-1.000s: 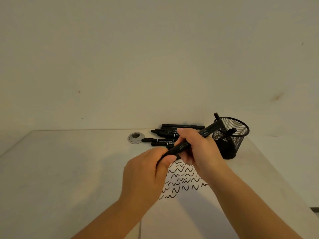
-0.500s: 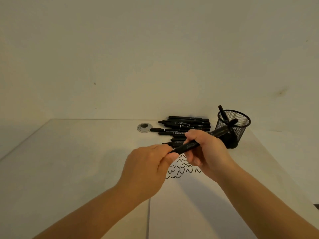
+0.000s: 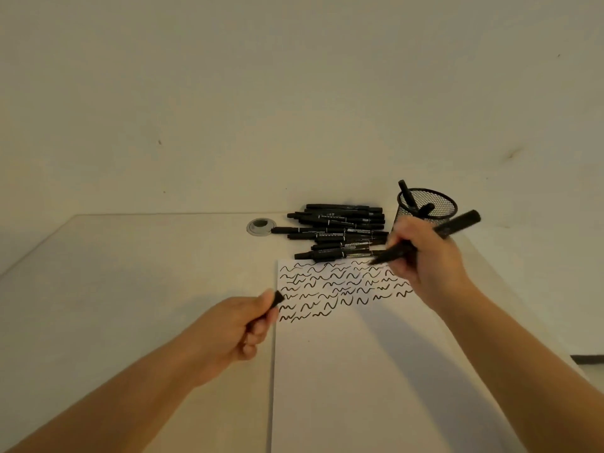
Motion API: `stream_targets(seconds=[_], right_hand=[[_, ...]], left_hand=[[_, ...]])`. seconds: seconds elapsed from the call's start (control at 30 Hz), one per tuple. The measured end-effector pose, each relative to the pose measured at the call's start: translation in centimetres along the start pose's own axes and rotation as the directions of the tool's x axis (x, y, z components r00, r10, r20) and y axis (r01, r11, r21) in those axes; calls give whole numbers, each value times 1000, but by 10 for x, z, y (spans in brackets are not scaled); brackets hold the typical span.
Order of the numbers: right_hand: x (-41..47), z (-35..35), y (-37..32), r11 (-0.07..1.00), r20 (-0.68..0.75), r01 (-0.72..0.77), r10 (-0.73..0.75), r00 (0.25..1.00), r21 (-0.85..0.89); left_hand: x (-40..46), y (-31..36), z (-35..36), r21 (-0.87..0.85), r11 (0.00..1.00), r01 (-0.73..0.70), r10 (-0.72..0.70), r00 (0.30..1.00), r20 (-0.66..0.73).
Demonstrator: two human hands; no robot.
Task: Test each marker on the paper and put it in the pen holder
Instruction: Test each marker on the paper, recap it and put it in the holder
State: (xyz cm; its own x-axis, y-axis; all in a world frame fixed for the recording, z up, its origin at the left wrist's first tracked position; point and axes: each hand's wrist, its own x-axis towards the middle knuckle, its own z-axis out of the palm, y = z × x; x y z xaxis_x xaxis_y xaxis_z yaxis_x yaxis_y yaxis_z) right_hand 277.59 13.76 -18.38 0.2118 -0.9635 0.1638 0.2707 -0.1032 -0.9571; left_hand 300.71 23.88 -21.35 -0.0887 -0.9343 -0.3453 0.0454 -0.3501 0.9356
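Note:
My right hand grips an uncapped black marker, its tip pointing down-left at the top edge of the white paper. The paper carries several rows of black squiggles. My left hand is closed on the marker's black cap, just left of the paper's edge. A pile of several black markers lies behind the paper. The black mesh pen holder stands at the back right with two markers in it, partly hidden by my right hand.
A round grey cable grommet sits in the table left of the marker pile. The pale table meets a plain wall at the back. The table's right edge runs close to the pen holder.
My hands have pulled apart: the cap came off in my left hand, which moved down-left. My right hand swung the marker tip toward the paper's top. The camera tilted down.

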Motion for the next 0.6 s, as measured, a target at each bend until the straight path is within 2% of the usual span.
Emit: stream_targets(seconds=[0.07,0.13,0.2,0.27,0.33,0.5,0.6], right_hand=[[-3,13,8,977,35,9,-1,999,-212],[-7,21,18,942,-43,-13,-2,999,-335],[-12,21,29,924,-130,-68,20,991,-376],[-18,21,42,910,-134,-155,110,985,-385],[-24,23,55,912,-135,-200,161,978,-359],[-33,18,72,870,-139,-68,-1,990,-488],[-30,12,73,830,-158,-60,-34,987,-554]], left_hand=[[7,-6,7,333,935,-119,132,991,-18],[16,-10,12,511,833,-212,275,960,-50],[24,-12,10,511,825,-241,345,931,-118],[33,-14,8,503,825,-259,388,906,-170],[40,-16,10,520,803,-292,426,891,-158],[44,-23,13,571,745,-345,500,856,-134],[45,-27,9,559,750,-354,499,857,-127]])
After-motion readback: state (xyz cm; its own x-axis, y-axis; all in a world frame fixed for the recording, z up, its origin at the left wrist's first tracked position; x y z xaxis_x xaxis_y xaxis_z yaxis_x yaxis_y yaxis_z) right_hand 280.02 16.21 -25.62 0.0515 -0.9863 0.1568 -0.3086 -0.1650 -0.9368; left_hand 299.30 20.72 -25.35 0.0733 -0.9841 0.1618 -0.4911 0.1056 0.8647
